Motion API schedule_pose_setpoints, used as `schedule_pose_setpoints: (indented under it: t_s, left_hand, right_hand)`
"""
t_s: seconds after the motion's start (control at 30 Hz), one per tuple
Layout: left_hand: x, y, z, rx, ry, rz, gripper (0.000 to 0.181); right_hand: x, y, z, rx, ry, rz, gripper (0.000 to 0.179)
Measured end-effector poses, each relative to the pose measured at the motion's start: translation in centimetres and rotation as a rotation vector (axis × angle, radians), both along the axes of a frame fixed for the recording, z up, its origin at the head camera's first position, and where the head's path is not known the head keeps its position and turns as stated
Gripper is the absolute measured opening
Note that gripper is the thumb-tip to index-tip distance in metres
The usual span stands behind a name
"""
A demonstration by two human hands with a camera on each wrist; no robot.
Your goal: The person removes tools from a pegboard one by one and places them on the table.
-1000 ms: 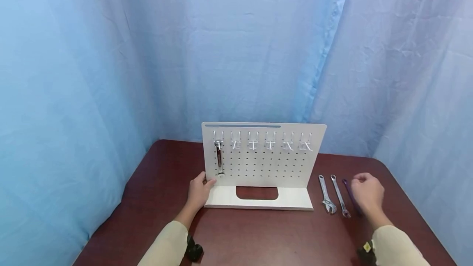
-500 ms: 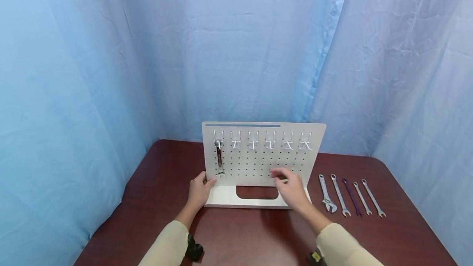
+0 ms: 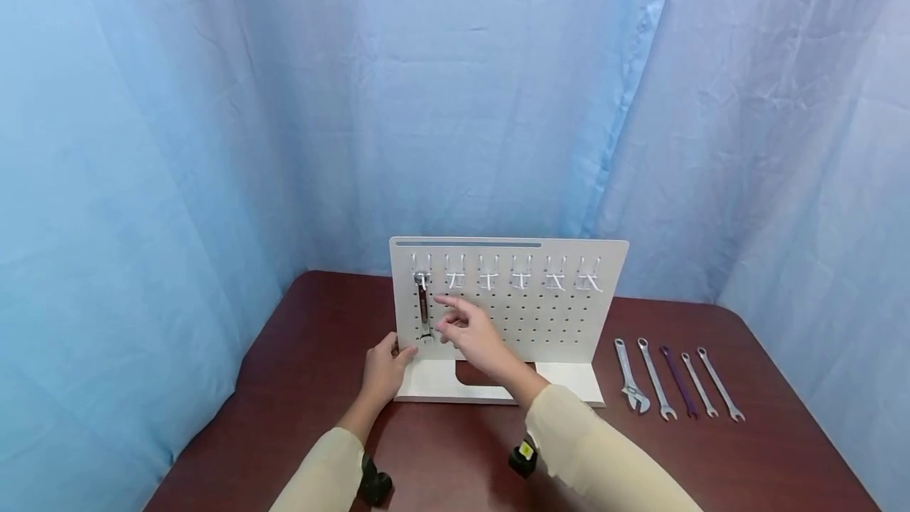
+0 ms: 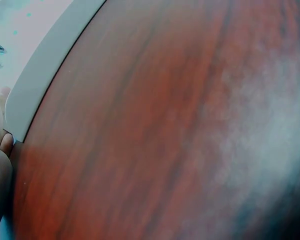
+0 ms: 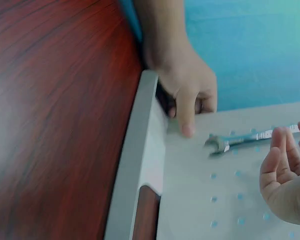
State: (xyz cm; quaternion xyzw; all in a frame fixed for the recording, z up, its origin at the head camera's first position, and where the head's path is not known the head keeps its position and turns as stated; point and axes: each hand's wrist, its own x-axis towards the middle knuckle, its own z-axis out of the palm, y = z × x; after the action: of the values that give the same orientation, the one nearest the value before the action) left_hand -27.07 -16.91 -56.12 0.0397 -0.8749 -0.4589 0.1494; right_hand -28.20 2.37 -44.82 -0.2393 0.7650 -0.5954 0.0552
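Note:
A white pegboard stand is upright on the table. My left hand grips its lower left edge, thumb on the front; in the right wrist view that left hand shows at the board's corner. A combination wrench hangs from the leftmost hook, its open end down. Just right of this wrench is my right hand, index finger extended and the others loosely bent, with nothing held. In the right wrist view the fingers are beside the wrench shaft; contact is unclear there.
Several white hooks line the board's top, bare except the leftmost. On the table's right lie an adjustable wrench, a silver wrench, a purple wrench and two smaller silver wrenches. Blue curtains surround the table.
My right hand has moved left from beside the loose wrenches, across the pegboard's front, to the hanging wrench. My left hand has stayed on the board's edge.

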Motion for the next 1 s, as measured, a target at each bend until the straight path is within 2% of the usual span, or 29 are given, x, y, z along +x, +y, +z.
schedule_pose_setpoints:
  t_s: [0.13, 0.27, 0.47, 0.6, 0.77, 1.0]
  left_hand:
    - [0.0, 0.0, 0.1, -0.01, 0.027, -0.009, 0.027]
    - [0.1, -0.1, 0.1, -0.01, 0.029, -0.005, 0.03]
    - [0.2, -0.2, 0.0, -0.012, 0.051, -0.029, 0.02]
    - [0.2, -0.1, 0.0, -0.021, 0.053, -0.034, 0.022]
    - [0.1, -0.1, 0.0, 0.013, 0.015, -0.018, 0.023]
    - [0.1, -0.1, 0.0, 0.018, 0.007, -0.006, 0.023]
  right_hand:
    - [-0.5, -1.7, 0.7, -0.056, -0.061, 0.002, 0.045]
    - [-1.0, -2.9, 0.6, -0.06, -0.094, -0.018, 0.037]
    - [-1.2, -4.1, 0.5, -0.083, -0.078, -0.08, 0.022]
    - [-0.7, -4.2, 0.6, -0.064, -0.033, -0.134, 0.015]
    - [0.0, -3.8, 0.5, -0.01, -0.006, -0.186, 0.014]
    - [1.2, -3.5, 0.8, -0.057, -0.037, -0.177, 0.016]
